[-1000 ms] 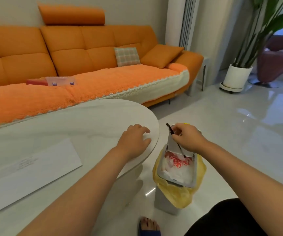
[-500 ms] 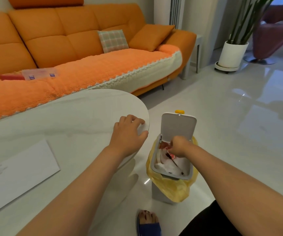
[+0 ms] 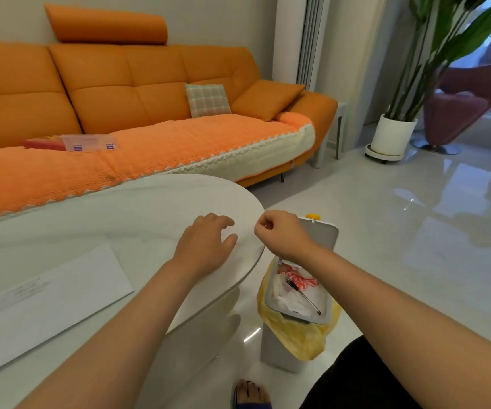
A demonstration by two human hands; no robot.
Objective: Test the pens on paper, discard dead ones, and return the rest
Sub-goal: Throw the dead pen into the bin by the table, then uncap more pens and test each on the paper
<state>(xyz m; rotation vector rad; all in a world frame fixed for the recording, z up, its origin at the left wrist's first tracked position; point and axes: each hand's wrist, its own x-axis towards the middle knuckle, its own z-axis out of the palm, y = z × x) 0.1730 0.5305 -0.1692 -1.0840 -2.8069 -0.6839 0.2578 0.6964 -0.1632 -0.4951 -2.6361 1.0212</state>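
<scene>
A black pen (image 3: 302, 295) lies on crumpled white rubbish inside the small grey bin (image 3: 284, 346), whose lid stands up and whose yellow liner (image 3: 297, 335) hangs over the rim. My right hand (image 3: 281, 233) is above the bin at the table's edge, fingers curled in with nothing in them. Flat on the white table (image 3: 120, 219) near its rounded end rests my left hand (image 3: 206, 243), fingers apart. A white sheet of paper (image 3: 46, 296) with faint writing lies at the left of the table.
An orange sofa (image 3: 149, 93) runs behind the table, with a clear plastic case (image 3: 90, 142) and a red item on its seat. A potted plant (image 3: 392, 137) stands on the glossy floor at right. My sandalled foot (image 3: 251, 394) is beside the bin.
My right hand carried the pen down into the bin, let it go, and rose back up empty to the table's edge. The left hand stayed on the table.
</scene>
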